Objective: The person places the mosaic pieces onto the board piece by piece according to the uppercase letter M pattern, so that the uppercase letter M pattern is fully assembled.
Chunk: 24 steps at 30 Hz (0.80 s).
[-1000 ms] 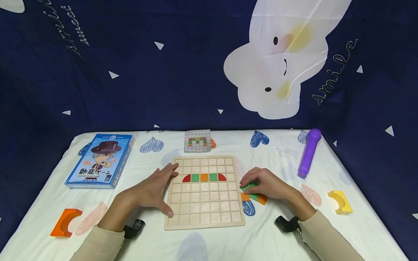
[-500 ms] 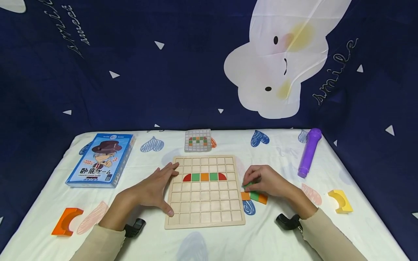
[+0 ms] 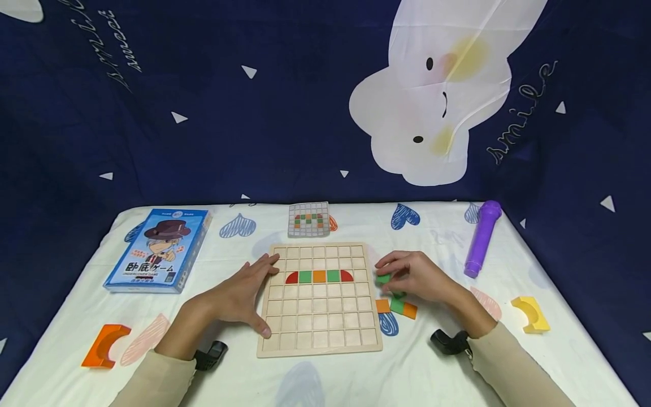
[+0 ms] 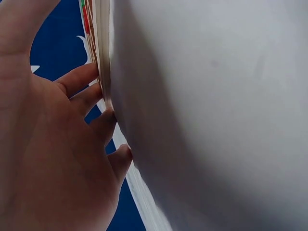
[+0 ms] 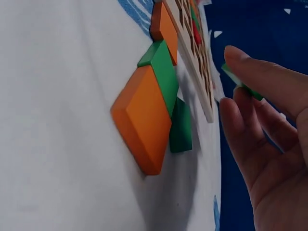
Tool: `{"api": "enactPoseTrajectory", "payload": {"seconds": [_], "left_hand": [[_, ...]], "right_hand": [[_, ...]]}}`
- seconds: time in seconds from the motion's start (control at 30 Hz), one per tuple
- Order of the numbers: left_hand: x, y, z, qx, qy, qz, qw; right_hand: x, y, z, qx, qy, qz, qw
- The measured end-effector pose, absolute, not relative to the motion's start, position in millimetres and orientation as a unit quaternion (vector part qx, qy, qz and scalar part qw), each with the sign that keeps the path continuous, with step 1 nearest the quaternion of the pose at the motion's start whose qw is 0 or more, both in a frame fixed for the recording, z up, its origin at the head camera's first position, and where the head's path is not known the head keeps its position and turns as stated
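The left hand (image 3: 239,297) is lying flat with straight fingers against the board (image 3: 319,316), while the right hand (image 3: 414,277) is pinching a green tile (image 3: 383,278), apparently lifted beside the board's right edge, its shape mostly hidden by fingertips (image 5: 240,60).

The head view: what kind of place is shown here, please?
Probably a home play table set up for recording: a white tablecloth with heart prints, a dark blue backdrop cloth printed with a white cartoon figure, a wooden grid puzzle board and a blue card game box.
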<state>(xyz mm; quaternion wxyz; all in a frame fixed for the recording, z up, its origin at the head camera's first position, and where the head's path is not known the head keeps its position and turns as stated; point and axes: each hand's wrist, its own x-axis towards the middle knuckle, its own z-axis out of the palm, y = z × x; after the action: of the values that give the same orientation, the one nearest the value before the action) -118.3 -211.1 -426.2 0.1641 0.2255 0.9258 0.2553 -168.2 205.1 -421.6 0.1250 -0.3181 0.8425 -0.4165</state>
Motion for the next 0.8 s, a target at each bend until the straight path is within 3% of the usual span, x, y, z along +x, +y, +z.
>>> {"api": "enactPoseTrajectory", "payload": {"seconds": [0.23, 0.8], "left_hand": [[-118.1, -210.4, -426.0, 0.223, 0.925, 0.258, 0.166], [-117.2, -210.2, -423.5, 0.218, 0.927, 0.254, 0.168]], "right_hand": [[-168.2, 200.7, -421.4, -0.336, 0.843, -0.413, 0.072], [-164.3, 155.0, -431.1, -0.355, 0.834, -0.410, 0.097]]}}
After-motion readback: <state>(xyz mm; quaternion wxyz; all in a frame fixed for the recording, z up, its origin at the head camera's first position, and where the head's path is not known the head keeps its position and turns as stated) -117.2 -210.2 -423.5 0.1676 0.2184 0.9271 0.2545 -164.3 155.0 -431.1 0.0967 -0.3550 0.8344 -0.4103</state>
